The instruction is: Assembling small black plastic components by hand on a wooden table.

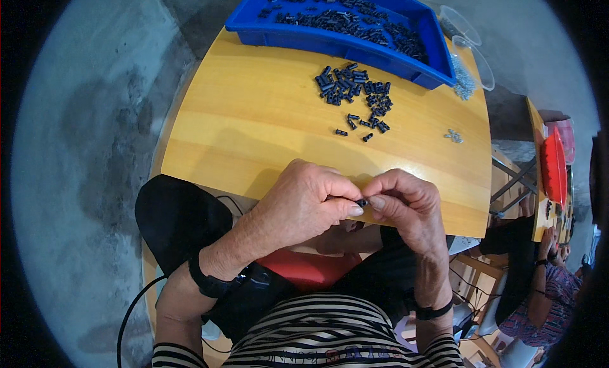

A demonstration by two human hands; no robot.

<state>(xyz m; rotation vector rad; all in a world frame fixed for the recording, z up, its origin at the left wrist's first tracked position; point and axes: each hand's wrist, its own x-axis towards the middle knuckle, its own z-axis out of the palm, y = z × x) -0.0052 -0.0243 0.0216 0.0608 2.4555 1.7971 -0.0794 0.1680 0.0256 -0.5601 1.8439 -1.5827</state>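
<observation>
Above the near edge of the wooden table (pixel 254 114), my two hands meet fingertip to fingertip. My left hand (pixel 311 193) pinches a small black plastic part (pixel 361 203), mostly covered by thumb and forefinger. Against the other end of that part, my right hand (pixel 409 206) is closed in a pinch; whatever lies between its fingertips is hidden. Beyond the hands is a loose heap of similar black plastic parts (pixel 342 83), a few lying apart on its near side. Several tiny silvery metal pieces (pixel 454 136) lie at the table's right.
A blue tray (pixel 342 48) holding many black parts stands along the far edge. Beside it, a clear tub (pixel 488 76) contains silvery pieces, with another clear tub (pixel 466 22) behind. At far right, a person (pixel 539 304) sits by another table with a red tray (pixel 554 168).
</observation>
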